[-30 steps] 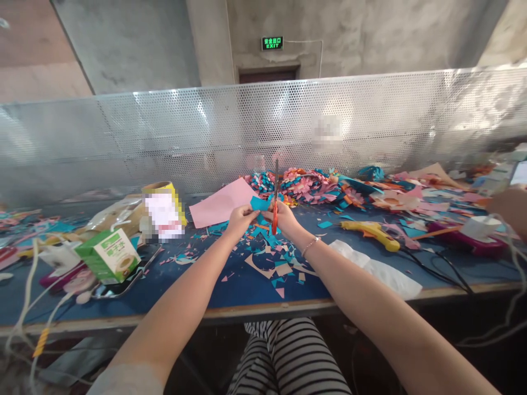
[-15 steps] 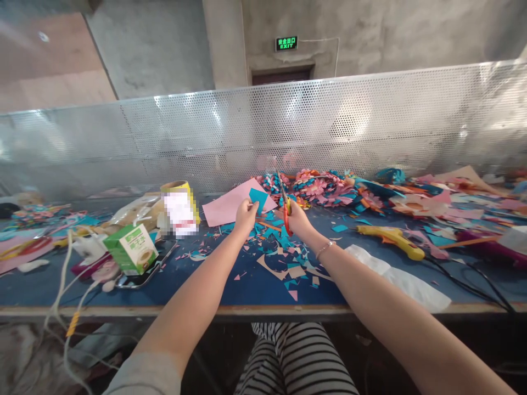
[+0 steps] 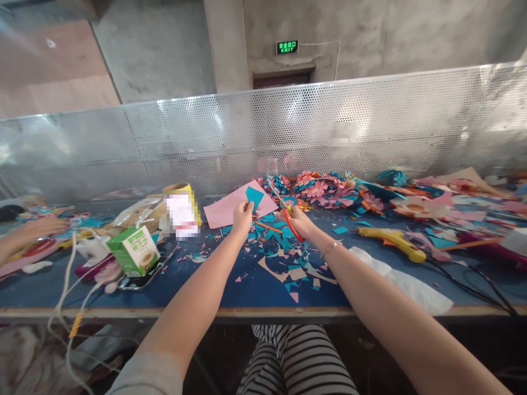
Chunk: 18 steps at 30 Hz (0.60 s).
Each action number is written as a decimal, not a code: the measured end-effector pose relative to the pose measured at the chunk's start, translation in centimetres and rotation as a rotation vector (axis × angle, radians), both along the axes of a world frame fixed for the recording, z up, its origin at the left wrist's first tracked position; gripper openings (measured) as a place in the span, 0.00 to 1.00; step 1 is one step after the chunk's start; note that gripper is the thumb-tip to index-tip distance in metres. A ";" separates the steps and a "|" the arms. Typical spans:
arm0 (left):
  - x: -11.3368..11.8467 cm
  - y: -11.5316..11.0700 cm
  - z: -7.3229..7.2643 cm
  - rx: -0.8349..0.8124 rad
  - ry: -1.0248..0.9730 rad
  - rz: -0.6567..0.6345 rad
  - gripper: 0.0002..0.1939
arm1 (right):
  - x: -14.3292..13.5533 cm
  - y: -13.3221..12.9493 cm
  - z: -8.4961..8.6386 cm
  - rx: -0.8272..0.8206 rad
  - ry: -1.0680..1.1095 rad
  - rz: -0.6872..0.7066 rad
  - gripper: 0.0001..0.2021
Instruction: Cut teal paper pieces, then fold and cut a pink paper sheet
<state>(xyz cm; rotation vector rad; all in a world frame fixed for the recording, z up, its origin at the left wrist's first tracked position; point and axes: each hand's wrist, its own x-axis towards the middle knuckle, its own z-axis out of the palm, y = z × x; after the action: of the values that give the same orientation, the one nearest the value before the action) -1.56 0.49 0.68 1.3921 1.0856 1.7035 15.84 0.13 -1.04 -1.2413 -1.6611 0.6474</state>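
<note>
Between its thumb and fingers my left hand (image 3: pixel 244 216) pinches a small blue paper piece (image 3: pixel 254 196). Behind that piece a pink paper sheet (image 3: pixel 224 207) lies on the table. My right hand (image 3: pixel 302 220) is closed round the red and yellow handles of a pair of scissors (image 3: pixel 293 222). The scissor blades point up and to the left, to the right of the blue piece and apart from it. Small paper scraps (image 3: pixel 288 252) lie on the blue table (image 3: pixel 247 291) below both hands.
A green and white box (image 3: pixel 134 251), white cables (image 3: pixel 66 280) and a yellow roll (image 3: pixel 181 192) stand left. Another person's hand (image 3: pixel 45 227) is at the far left. Paper flowers (image 3: pixel 317 189) lie behind; a yellow glue gun (image 3: pixel 391 241) and white plastic (image 3: pixel 399 280) are right.
The scissors have tilted to the left, with their handles lower and further right. My left hand has shifted slightly left with the blue piece. Another person's hand has appeared at the far left.
</note>
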 end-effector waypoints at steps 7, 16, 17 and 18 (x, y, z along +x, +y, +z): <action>0.0 0.1 0.2 0.114 0.064 0.069 0.13 | -0.7 -0.5 0.0 -0.080 0.062 0.215 0.19; 0.1 -0.6 0.5 0.188 0.171 0.129 0.13 | -1.1 -0.9 -0.5 -0.081 0.116 0.429 0.20; 0.1 -0.5 0.5 0.190 0.183 0.130 0.13 | -1.1 -1.1 -0.4 -0.087 0.116 0.434 0.20; 0.1 -0.5 0.5 0.192 0.199 0.130 0.13 | -1.1 -1.3 -0.2 -0.093 0.117 0.435 0.20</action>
<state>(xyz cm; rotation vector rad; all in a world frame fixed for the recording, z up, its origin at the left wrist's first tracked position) -1.49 -0.04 1.20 1.6722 1.1669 1.8317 14.77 -1.16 -1.29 -0.8863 -1.8324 1.0503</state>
